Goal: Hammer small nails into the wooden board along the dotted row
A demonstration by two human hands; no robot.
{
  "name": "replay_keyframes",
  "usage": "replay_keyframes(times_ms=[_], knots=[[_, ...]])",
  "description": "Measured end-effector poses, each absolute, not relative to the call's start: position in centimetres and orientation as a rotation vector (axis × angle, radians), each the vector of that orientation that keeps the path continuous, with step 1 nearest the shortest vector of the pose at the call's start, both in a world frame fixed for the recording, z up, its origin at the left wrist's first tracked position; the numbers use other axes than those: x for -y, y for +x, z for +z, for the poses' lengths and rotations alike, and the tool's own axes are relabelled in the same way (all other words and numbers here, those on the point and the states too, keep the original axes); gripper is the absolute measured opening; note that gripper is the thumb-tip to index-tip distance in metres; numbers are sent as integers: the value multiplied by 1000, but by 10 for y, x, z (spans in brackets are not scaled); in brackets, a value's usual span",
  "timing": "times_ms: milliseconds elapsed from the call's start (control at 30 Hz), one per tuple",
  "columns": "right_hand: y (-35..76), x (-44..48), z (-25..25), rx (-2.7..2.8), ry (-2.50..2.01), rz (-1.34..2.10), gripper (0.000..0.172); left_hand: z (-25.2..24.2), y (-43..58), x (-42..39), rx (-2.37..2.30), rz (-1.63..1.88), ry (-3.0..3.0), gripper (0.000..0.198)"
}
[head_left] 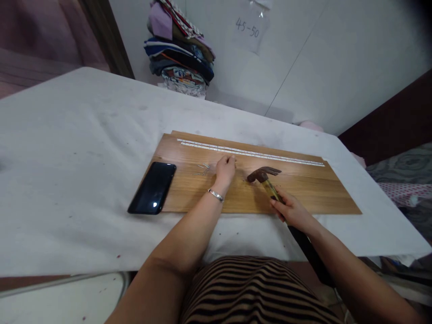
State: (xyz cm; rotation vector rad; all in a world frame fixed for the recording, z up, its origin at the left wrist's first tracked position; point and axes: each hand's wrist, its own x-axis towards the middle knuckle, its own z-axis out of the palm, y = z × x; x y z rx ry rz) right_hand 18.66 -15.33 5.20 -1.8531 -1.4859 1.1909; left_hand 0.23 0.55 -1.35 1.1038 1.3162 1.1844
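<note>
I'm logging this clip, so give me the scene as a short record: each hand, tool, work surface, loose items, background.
Left hand: the left hand is over the board, fingers curled; whether it holds anything is unclear
Right hand: the right hand grips the hammer by its handle
Tool: claw hammer, head above the board
Surface: wooden board on a white-covered table
Loose items: nails, black phone, two white strips
Background: folded fabrics, "45-50" sign

Hammer head (260, 174): rusty metal. Board (310, 189): smooth wood. Phone (153, 186): glossy. Tablecloth (84, 180): matt cloth.
</note>
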Motion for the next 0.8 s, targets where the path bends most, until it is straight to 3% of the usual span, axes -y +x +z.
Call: replay_keyframes(times_ms=[167, 367, 800], knots=[[188, 153, 51, 1497, -1850, 1183, 37, -16, 3, -6, -1309, 1180, 1100, 25], [188, 153, 51, 1472, -1842, 1172, 49, -12, 1, -4, -1316, 1174, 1121, 26], [188, 153, 51, 1498, -1841, 1196, 34, -11, 2, -4, -1307, 1178, 1101, 24]])
